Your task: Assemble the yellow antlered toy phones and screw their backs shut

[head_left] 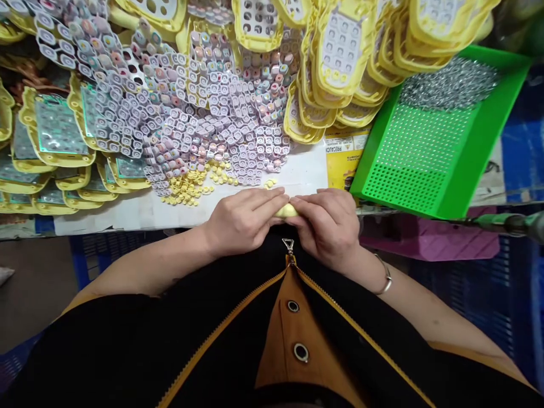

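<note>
Both my hands meet at the near edge of the white table [140,212], just above my chest. My left hand [242,218] and my right hand [327,221] have their fingers closed together on a small yellow plastic piece [287,211], which mostly hides between the fingertips. A bracelet circles my right wrist. Just beyond my hands lies a scatter of small yellow buttons [191,187], and behind it a heap of lilac rubber keypad mats [204,119].
Stacks of yellow toy phone shells [352,62] fill the back and the left side [55,141]. A green perforated tray [425,147] with small metal screws [450,82] sits at the right. A power screwdriver [510,222] pokes in from the right edge.
</note>
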`<state>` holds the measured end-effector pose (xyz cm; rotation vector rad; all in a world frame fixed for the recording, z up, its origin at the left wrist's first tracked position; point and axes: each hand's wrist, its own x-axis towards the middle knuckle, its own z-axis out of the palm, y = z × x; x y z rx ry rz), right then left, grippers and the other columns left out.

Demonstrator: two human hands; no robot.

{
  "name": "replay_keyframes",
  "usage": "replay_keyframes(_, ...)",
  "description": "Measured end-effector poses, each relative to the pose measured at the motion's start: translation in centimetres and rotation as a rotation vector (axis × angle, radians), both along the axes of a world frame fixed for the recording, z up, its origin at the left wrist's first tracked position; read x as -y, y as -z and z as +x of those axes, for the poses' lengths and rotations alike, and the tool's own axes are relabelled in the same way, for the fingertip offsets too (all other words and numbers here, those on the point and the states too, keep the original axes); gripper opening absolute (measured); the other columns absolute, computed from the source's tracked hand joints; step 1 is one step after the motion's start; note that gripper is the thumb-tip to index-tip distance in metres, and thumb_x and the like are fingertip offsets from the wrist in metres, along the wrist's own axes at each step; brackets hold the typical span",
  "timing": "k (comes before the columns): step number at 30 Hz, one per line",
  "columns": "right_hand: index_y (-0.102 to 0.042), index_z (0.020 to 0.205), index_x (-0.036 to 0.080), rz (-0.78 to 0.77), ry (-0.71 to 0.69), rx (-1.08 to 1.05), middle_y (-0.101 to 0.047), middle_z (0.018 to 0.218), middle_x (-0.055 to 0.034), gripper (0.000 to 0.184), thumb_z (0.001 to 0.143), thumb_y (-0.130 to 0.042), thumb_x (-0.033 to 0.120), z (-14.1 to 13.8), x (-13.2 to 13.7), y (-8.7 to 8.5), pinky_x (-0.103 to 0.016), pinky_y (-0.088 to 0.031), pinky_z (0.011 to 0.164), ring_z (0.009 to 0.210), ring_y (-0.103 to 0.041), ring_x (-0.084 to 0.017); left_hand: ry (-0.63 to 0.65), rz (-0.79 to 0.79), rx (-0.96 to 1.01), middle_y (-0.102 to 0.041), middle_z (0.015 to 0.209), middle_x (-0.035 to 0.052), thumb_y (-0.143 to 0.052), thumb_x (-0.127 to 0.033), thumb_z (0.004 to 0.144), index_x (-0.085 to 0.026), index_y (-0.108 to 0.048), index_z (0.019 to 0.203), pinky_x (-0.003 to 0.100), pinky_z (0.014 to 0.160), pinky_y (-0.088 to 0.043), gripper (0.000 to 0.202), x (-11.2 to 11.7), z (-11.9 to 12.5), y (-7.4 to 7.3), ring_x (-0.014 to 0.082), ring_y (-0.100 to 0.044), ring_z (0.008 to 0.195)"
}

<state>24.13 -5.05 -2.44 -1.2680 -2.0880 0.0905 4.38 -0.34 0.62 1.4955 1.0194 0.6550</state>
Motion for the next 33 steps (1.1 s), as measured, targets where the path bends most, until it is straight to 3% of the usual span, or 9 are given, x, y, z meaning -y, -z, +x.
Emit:
replay_keyframes(7,-0.059,0.117,0.028,-0.029,0.004,-0.063,-0.073,0.095,-0.0059,0.022,0.096,-0.057,0.029,0.0,-0.2,-0.3,-0.039,-0.048,0.074,0.084,-0.066,-0.023,0.033,0.224,-0.091,-0.072,0.125,0.0097,-0.073,-0.021,0.078,-0.023,-0.076,0.109,0.044,0.111,-0.043,0.030,-0.3,-1.0,0.3,0.0285,-0.064,0.122)
replay_keyframes(11,-0.055,0.127,0.029,-0.045,0.009,0.020,-0.072,0.110,-0.0087,0.032,0.095,-0.057,0.032,0.1,-0.4,-0.7,-0.041,-0.046,0.079,0.094,-0.065,-0.025,-0.007,0.206,-0.082,-0.073,0.124,0.0085,-0.072,-0.018,0.079,-0.023,-0.075,0.111,0.042,0.110,-0.045,0.033,-0.1,-1.6,0.6,0.0267,-0.066,0.119)
replay_keyframes(16,-0.058,0.122,0.027,-0.011,0.022,0.141,-0.071,0.102,-0.0074,0.028,0.096,-0.057,0.038,-0.1,-0.9,-1.3,-0.040,-0.042,0.078,0.089,-0.061,-0.023,-0.017,0.224,-0.105,-0.071,0.127,0.0098,-0.073,-0.018,0.079,-0.021,-0.076,0.109,0.040,0.111,-0.046,0.030,0.0,-1.4,0.6,0.0279,-0.065,0.123)
replay_keyframes(19,-0.059,0.116,0.024,0.019,0.047,0.171,-0.070,0.098,-0.0074,0.025,0.096,-0.056,0.039,-0.4,-1.1,-1.4,-0.039,-0.040,0.078,0.088,-0.058,-0.023,0.037,0.402,-0.209,-0.072,0.126,0.0120,-0.067,-0.021,0.085,-0.018,-0.074,0.112,0.037,0.104,-0.052,0.028,-0.1,-1.2,0.8,0.0268,-0.068,0.117)
replay_keyframes(24,-0.060,0.105,0.021,0.091,0.110,0.148,-0.066,0.089,-0.0058,0.021,0.098,-0.053,0.040,-1.0,-1.2,-0.8,-0.038,-0.037,0.077,0.082,-0.055,-0.021,0.074,0.891,-0.374,-0.077,0.112,0.0112,-0.056,-0.020,0.093,-0.012,-0.070,0.113,0.029,0.089,-0.060,0.026,-0.1,-1.0,1.4,0.0204,-0.075,0.100)
replay_keyframes(26,-0.060,0.104,0.021,0.098,0.111,0.123,-0.065,0.088,-0.0059,0.021,0.098,-0.052,0.039,-1.1,-1.3,-0.6,-0.038,-0.038,0.079,0.083,-0.055,-0.021,0.049,0.967,-0.384,-0.078,0.108,0.0117,-0.056,-0.020,0.093,-0.011,-0.069,0.112,0.028,0.085,-0.060,0.025,-0.2,-0.9,1.5,0.0199,-0.076,0.095)
replay_keyframes(29,-0.059,0.106,0.022,0.087,0.116,0.117,-0.065,0.089,-0.0059,0.019,0.097,-0.053,0.037,-0.9,-1.4,-0.3,-0.038,-0.039,0.079,0.082,-0.055,-0.022,0.057,0.927,-0.361,-0.078,0.106,0.0126,-0.057,-0.021,0.093,-0.010,-0.068,0.112,0.028,0.083,-0.060,0.025,-0.4,-1.0,1.5,0.0204,-0.076,0.094)
replay_keyframes(33,-0.060,0.108,0.021,0.044,0.122,0.107,-0.066,0.090,-0.0064,0.023,0.096,-0.056,0.040,-0.5,-1.8,-0.6,-0.036,-0.039,0.075,0.082,-0.057,-0.022,0.046,0.696,-0.280,-0.076,0.113,0.0094,-0.061,-0.022,0.091,-0.016,-0.067,0.118,0.030,0.090,-0.058,0.028,-0.5,-1.6,1.5,0.0189,-0.073,0.102)
